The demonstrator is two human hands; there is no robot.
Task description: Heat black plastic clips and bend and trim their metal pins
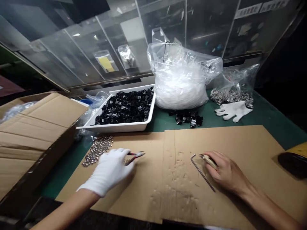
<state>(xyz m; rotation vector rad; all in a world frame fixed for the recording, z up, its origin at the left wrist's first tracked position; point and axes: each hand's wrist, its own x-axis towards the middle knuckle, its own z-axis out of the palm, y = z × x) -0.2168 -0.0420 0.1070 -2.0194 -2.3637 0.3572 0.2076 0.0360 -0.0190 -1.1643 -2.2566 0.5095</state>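
Observation:
My left hand point(109, 172), in a white glove, is closed around a pair of cutting pliers point(137, 155) with red and dark handles. Its jaws point right, over the cardboard sheet point(148, 185). Bare, my right hand point(224, 172) grips a tan-handled tool point(209, 162) with a small dark metal tip; the rest of it is hidden in the palm. Just left of those fingers a bent hex key point(203, 175) lies on the cardboard. A patch of small shiny metal pieces point(97, 150) is spread beyond my left hand.
A white tray point(115, 128) heaped with black parts stands behind, beside a bulging clear bag point(181, 80). Loose black parts point(189, 118), a white glove point(233, 111) and a bag of metal pieces point(232, 92) lie rightward. An open carton point(35, 127) flanks the left; a yellow-black object point(294, 159) sits right.

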